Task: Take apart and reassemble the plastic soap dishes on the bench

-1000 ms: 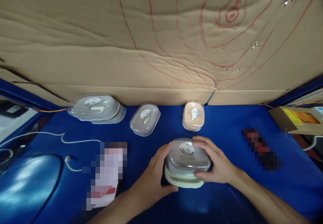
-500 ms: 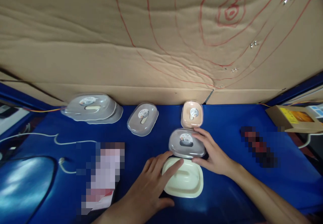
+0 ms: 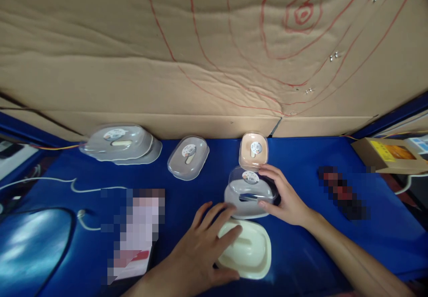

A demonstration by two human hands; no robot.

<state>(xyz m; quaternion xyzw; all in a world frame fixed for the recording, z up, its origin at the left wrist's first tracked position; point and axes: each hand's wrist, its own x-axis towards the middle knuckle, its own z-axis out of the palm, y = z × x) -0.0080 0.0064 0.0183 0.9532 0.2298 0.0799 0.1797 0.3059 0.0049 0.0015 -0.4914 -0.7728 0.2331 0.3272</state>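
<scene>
The half-closed right hand (image 3: 291, 201) grips a clear lid (image 3: 241, 182) (labelled) over the grey base (image 3: 247, 210). The left hand (image 3: 200, 250), empty, spreads over the green dish (image 3: 256, 254).

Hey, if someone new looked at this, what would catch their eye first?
Probably the red rings drawn on the cardboard wall at the back. Then the pale green dish in front, by the left hand, and the clear lid in the right hand.
</scene>
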